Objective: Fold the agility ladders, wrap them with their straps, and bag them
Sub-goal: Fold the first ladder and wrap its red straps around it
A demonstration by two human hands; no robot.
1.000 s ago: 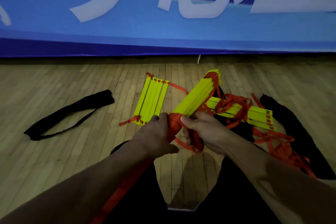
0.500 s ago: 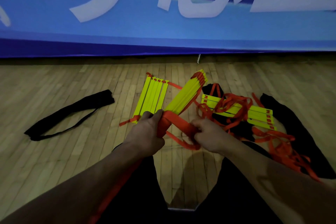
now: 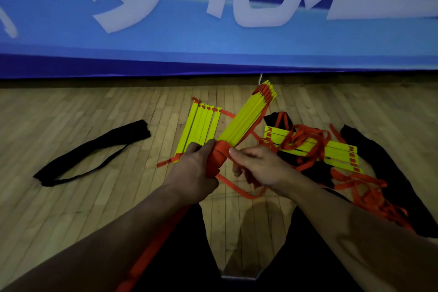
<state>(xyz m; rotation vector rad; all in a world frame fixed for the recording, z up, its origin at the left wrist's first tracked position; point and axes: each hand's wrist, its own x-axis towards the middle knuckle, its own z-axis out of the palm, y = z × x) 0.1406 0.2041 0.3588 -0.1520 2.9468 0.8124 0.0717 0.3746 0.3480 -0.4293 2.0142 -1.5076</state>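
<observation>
Left hand (image 3: 196,168) grips the wrapped end of the bundle (image 3: 244,121); right hand (image 3: 258,166), just beside it, pinches the strap (image 3: 237,187). Bundle sits raised above the floor (image 3: 71,208), bag (image 3: 94,152) well left. Slack strap could let the wraps slip loose.
</observation>
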